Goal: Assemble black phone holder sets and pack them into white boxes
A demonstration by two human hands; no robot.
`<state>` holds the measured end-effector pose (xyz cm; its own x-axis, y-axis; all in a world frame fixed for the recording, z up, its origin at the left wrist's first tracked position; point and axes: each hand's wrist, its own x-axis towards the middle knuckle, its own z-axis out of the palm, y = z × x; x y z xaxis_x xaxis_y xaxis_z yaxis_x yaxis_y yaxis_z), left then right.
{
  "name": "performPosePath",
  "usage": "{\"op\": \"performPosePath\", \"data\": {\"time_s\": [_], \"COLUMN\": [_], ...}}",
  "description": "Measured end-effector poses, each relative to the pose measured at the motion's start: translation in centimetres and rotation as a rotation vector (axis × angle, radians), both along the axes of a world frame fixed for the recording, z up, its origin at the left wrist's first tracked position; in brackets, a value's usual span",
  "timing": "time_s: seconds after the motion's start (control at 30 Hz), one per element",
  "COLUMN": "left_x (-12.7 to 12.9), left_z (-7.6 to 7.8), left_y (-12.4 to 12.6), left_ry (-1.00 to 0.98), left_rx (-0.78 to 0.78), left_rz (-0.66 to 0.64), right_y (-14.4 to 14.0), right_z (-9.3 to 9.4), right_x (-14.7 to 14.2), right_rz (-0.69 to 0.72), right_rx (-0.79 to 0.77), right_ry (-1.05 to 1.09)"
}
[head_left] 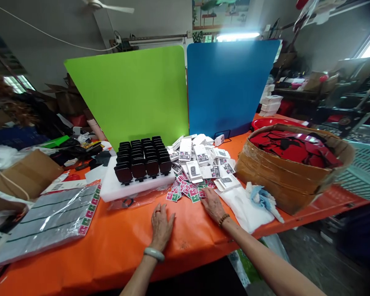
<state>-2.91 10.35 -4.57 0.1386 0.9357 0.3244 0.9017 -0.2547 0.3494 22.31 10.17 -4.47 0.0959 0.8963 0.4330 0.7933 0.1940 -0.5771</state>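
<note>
My left hand [162,225] lies on the orange table cover with its fingers apart and nothing in it; a jade-like bangle is on the wrist. My right hand [213,204], with a beaded bracelet, reaches to the right edge of a scattered pile of small pink and green cards [185,188]. Its fingers are stretched out, and the tips touch or hover at the cards; which, I cannot tell. Behind the cards is a heap of small white printed boxes [201,154]. To their left, black square-headed pieces [138,168] stand in rows on a white foam block [135,190].
A large cardboard box [274,181] of red and black pieces stands at right, beside white bags [249,207] and a blue cloth [261,196]. At left lies a plastic-wrapped stack of sheets [49,218]. Green [135,94] and blue [228,86] panels rise behind.
</note>
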Motion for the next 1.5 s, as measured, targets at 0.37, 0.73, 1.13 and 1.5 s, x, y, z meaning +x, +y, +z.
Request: {"op": "performPosePath", "data": {"time_s": [0.37,0.73,1.13,1.5], "left_x": [9.4,12.2,10.3,10.1], "left_z": [0.1,0.2,0.9,0.1], "left_y": [2.7,7.1,6.0,4.2], "left_ry": [-0.042,-0.017,-0.042,-0.057], "left_rx": [-0.116,-0.056,-0.033,0.001], "left_rz": [0.027,0.016,0.003,-0.032], "right_y": [2.0,5.9,3.8,2.2], "right_z": [0.2,0.1,-0.4,-0.3], "right_x": [-0.5,-1.2,-0.9,-0.7], "right_rz": [0.038,-0.077,-0.105,-0.155], "right_rx": [-0.001,-0.01,0.011,-0.022], "right_ry": [-0.072,-0.108,-0.079,-0.117]}}
